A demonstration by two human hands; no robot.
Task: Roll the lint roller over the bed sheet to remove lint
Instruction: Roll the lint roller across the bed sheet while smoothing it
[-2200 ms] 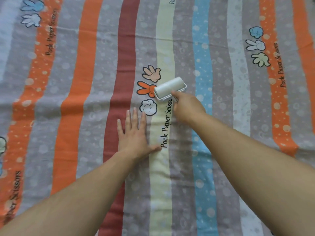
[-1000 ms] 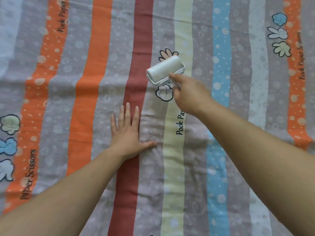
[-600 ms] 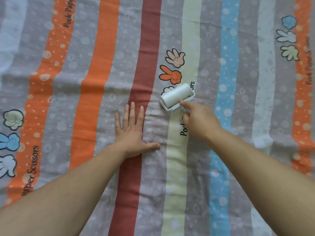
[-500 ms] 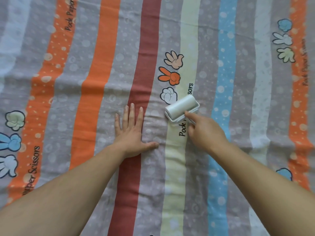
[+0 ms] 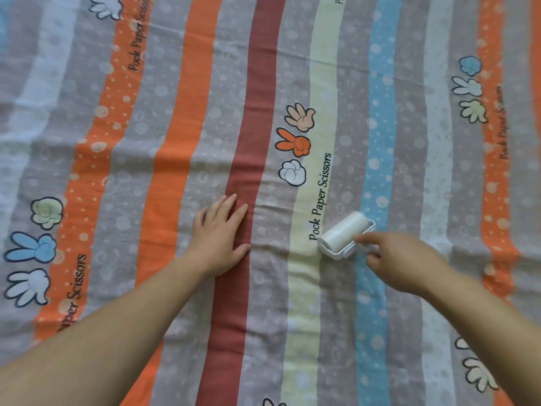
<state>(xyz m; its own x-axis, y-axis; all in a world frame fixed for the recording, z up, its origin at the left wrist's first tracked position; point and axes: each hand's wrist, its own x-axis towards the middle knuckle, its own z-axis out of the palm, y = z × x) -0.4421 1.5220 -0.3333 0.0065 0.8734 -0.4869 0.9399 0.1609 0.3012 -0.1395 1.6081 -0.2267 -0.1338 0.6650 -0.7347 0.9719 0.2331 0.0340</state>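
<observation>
Striped sheet (image 5: 164,118), filling the view and cut off on every side. The white roller (image 5: 344,233) lies tilted on it across the cream and grey stripes, just beside the blue one. The right hand (image 5: 401,260) curls round the handle, forefinger stretched toward the frame; the fingers hide nearly all of the handle. The left hand (image 5: 218,238) presses flat on the dark red stripe, fingers straight and close together, thumb out, well apart from the roller. Any lint is too fine to make out. The hand prints (image 5: 477,373) at lower right are partly cropped.
</observation>
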